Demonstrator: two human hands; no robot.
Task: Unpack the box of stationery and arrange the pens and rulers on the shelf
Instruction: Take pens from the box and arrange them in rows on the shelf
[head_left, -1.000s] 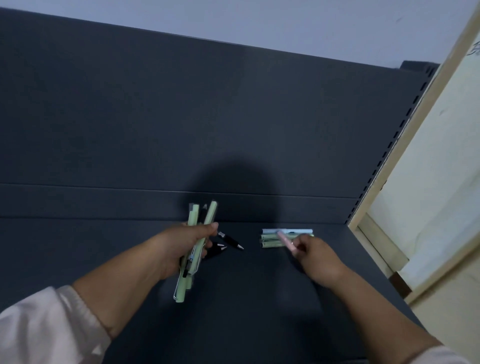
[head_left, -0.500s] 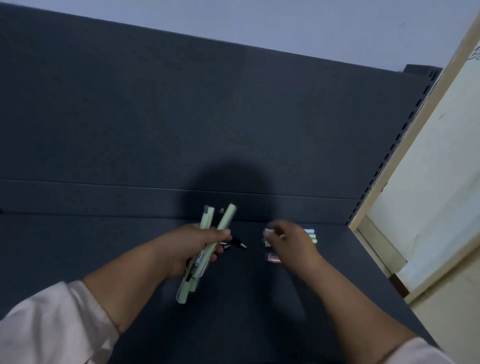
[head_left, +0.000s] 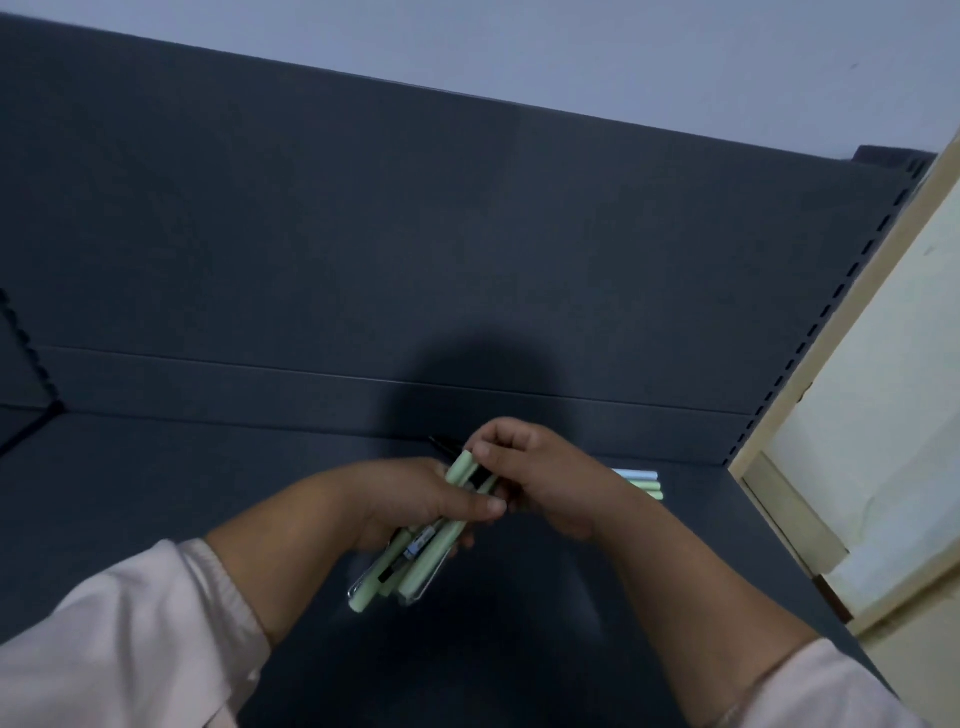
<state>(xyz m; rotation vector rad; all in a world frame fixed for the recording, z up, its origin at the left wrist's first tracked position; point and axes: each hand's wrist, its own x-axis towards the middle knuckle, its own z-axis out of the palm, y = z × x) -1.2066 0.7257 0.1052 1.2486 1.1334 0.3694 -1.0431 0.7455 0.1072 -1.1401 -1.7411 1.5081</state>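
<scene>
No readable text, pens (head_left: 415, 558) show small label marks, too blurred

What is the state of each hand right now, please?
Left hand: closed, gripping a bundle of pale green plastic pens.
Right hand: closed, pinching the top end of that same bundle.

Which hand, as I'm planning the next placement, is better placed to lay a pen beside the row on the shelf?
Probably the right. The right hand pinches the top of one green pen and is nearer the row of pens on the shelf; the left hand is occupied gripping the bundle.
</scene>
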